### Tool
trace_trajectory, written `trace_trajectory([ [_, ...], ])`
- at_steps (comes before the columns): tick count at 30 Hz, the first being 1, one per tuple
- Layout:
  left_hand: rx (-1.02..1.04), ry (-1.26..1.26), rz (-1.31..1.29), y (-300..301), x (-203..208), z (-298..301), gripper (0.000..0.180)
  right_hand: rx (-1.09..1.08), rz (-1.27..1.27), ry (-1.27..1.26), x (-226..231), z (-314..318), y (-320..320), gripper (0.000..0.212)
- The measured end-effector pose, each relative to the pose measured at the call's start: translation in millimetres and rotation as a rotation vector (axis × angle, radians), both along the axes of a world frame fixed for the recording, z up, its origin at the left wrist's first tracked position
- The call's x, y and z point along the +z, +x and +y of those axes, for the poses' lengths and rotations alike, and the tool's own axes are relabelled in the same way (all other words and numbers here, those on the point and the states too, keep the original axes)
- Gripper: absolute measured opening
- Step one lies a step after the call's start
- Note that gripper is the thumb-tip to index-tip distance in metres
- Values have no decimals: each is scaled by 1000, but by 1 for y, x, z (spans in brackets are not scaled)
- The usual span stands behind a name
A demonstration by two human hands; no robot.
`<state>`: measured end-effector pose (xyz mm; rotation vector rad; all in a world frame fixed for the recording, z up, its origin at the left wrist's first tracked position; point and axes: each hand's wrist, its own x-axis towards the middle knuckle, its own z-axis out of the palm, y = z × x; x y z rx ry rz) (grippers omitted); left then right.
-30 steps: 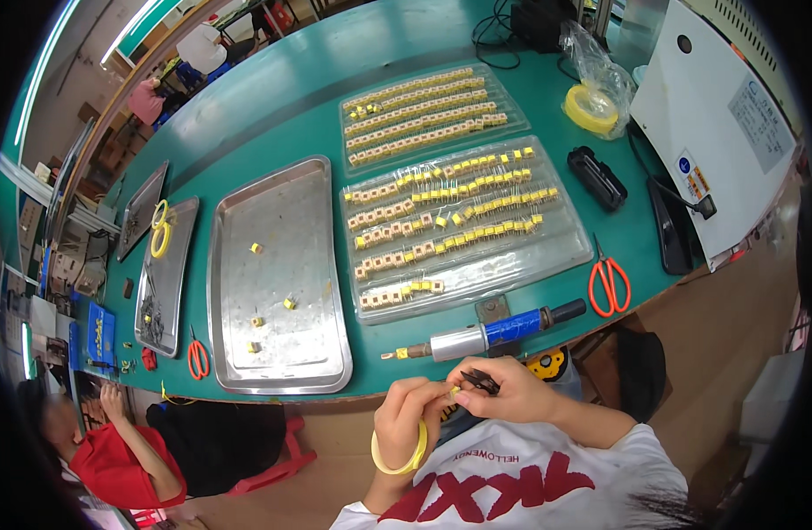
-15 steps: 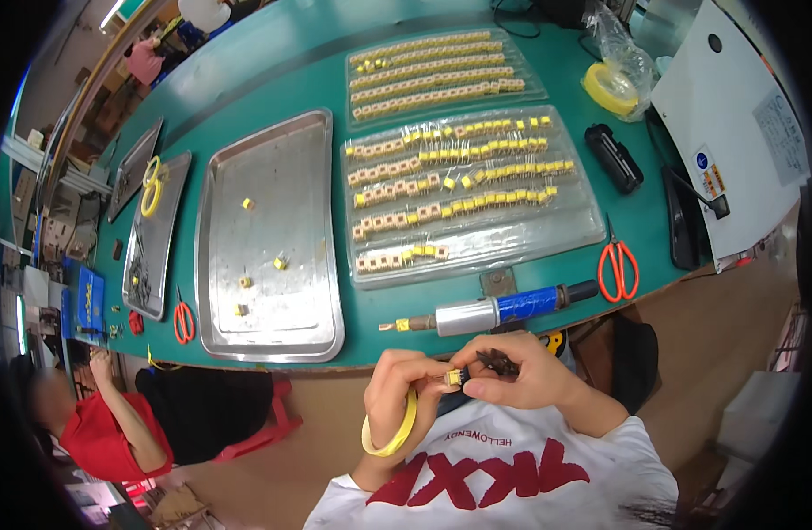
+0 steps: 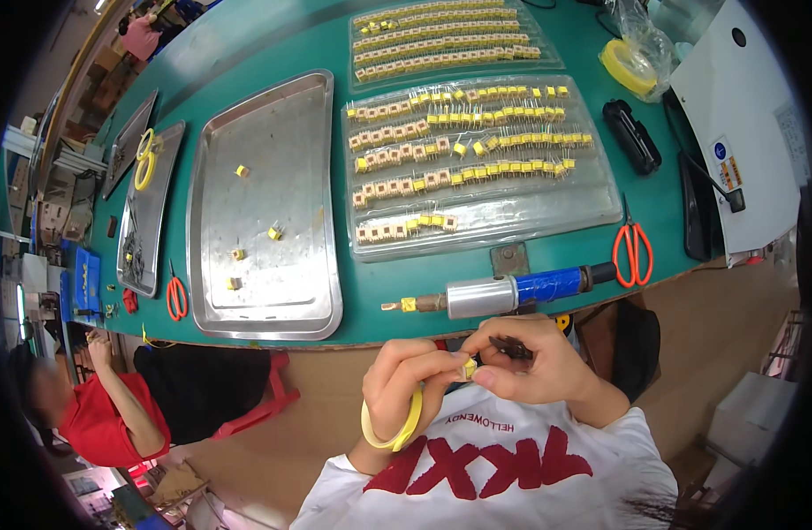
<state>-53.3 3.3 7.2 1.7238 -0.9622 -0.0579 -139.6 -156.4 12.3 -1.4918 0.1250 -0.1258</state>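
Just past the table's front edge, my left hand [image 3: 404, 382] pinches a small yellow-wrapped transformer [image 3: 469, 369] between thumb and fingertips. My right hand [image 3: 540, 358] meets it from the other side, its thumb and fingertip at the same transformer. A dark metal hand tool [image 3: 511, 346] is tucked in the curled fingers of my right hand; its kind is unclear. A roll of yellow tape [image 3: 412, 424] hangs round my left wrist. Beyond my hands, a clear plastic tray [image 3: 512, 234] carries rows of similar transformers, some yellow-topped and some showing brownish cores.
A soldering iron [image 3: 481, 298] with a blue-wrapped handle lies near the edge. Red-handled scissors [image 3: 633, 254] lie right of it, others [image 3: 176, 298] at left. A metal tray [image 3: 265, 309] holds several loose transformers. A second plastic tray [image 3: 547, 64] stands behind. A person in red [image 3: 114, 420] sits at left.
The transformer has turned between my fingers; its pins showed before, and now mostly its yellow side does. My hands stay close together. The whole view has shifted slightly, with the table higher in it.
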Motion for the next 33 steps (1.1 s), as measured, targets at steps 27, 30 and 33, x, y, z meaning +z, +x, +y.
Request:
trace_trajectory([
  [27, -232, -193, 641, -2, -9, 11, 40, -166, -543, -765, -6, -2, 3, 37],
  [30, -288, -192, 665, -2, -10, 12, 32, -104, -564, -759, -5, -7, 1, 47],
  [33, -320, -231, 687, -2, -10, 12, 27, -19, -500, -587, 1, -10, 2, 40],
])
